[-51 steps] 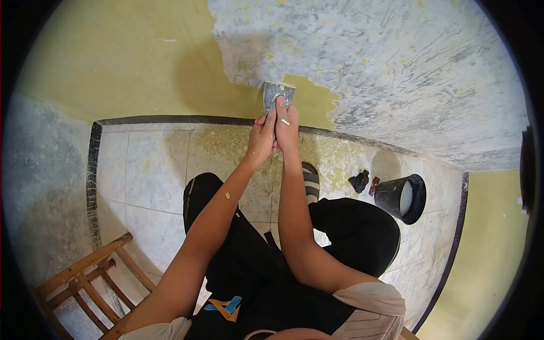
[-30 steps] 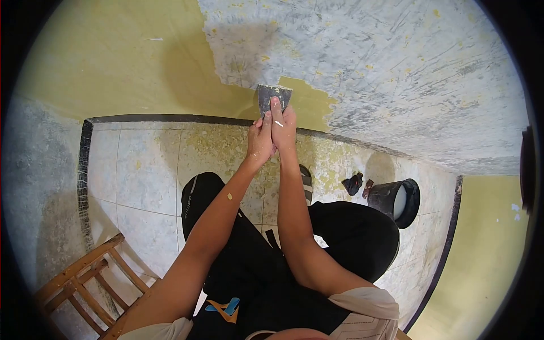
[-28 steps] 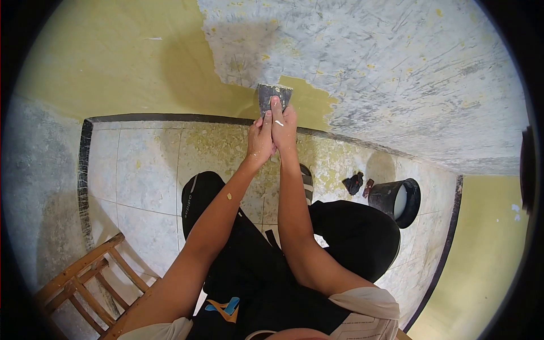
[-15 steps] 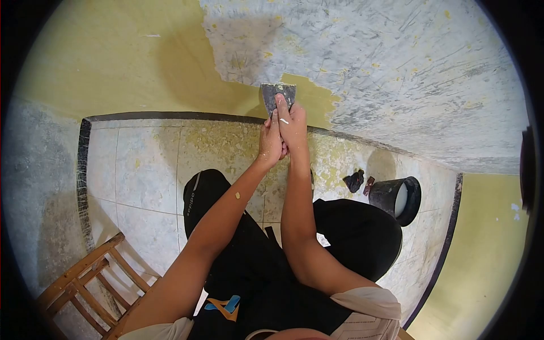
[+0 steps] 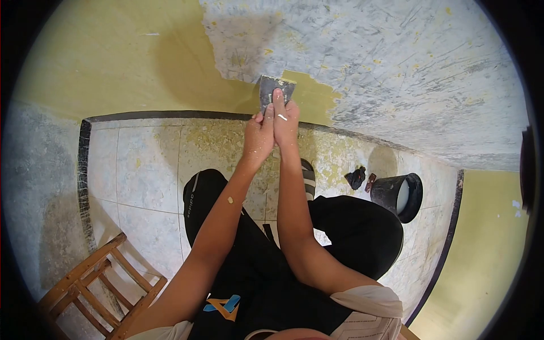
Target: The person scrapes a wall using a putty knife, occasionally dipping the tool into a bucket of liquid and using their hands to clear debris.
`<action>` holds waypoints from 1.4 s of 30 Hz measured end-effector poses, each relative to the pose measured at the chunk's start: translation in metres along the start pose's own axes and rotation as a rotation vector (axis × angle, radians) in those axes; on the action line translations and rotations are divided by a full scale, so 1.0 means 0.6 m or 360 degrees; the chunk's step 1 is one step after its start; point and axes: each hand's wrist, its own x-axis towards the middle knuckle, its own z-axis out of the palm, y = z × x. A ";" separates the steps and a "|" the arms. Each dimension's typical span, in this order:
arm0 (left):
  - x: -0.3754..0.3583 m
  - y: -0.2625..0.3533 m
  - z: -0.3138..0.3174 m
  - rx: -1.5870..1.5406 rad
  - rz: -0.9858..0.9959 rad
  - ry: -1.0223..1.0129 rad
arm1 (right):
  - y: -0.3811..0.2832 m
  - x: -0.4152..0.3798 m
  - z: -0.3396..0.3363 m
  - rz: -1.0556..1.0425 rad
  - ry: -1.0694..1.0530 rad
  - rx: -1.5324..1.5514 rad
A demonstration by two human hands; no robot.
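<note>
Both my hands are closed around a wide-bladed scraper [image 5: 276,86]. Its blade lies against the wall at the lower edge of the scraped patch, with yellow paint crumbs along its edge. My right hand [image 5: 287,123] grips it with a finger stretched along the blade. Pressed beside it, my left hand [image 5: 259,137] also holds the handle, which is mostly hidden. Yellow paint [image 5: 313,93] remains just right of the blade, and a bare grey-white wall area [image 5: 391,73] spreads above and to the right. Small flakes stick to my hands and left forearm.
Paint flakes [image 5: 215,141] litter the tiled floor below the wall. A black bucket [image 5: 388,191] with whitish contents stands at the right, near a crumpled black thing [image 5: 355,178]. A wooden chair-like frame [image 5: 93,283] is at the lower left. Dark skirting [image 5: 164,115] edges the floor.
The scraper has moved slightly up the wall and its blade now tilts. Both hands have shifted a little to the left with it, and a striped sandal shows more beside my right arm.
</note>
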 end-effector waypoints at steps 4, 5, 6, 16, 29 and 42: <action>-0.011 0.000 0.034 -0.0468 -0.0289 -0.0070 | -0.025 0.004 -0.027 0.0075 -0.0112 -0.0282; -0.014 -0.001 0.038 -0.0523 -0.0336 -0.0095 | -0.028 0.004 -0.030 0.0076 -0.0111 -0.0388; -0.016 0.000 0.043 -0.0579 -0.0380 -0.0123 | -0.030 0.005 -0.033 0.0072 -0.0108 -0.0494; -0.003 -0.001 0.027 -0.0192 -0.0120 0.0041 | -0.003 0.011 -0.015 0.0052 -0.0099 -0.0001; -0.002 -0.001 0.031 -0.0375 -0.0164 -0.0071 | -0.033 0.001 -0.015 0.0013 -0.0076 -0.0169; -0.001 0.019 0.026 -0.0204 -0.0115 0.0055 | -0.006 0.016 -0.016 -0.0151 0.0011 -0.0394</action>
